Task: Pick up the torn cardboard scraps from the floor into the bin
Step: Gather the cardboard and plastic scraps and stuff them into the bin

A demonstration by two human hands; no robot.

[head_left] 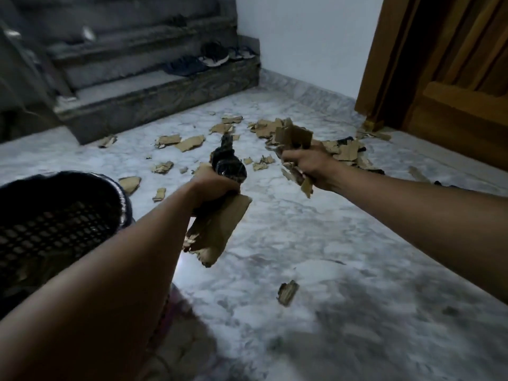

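L hand (217,182) clenched on long cardboard scrap (217,229), pointing down-left; R hand (308,166) clenched on scrap bunch (294,136).

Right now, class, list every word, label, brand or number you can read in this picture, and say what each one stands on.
None can be read.
Cardboard scraps in the left hand and right hand: plain brown, no print showing.
Scraps on the floor: no print visible, and the far ones are blurred.
Black mesh bin: no label visible.
Shoes on the stairs: too blurred for any brand.
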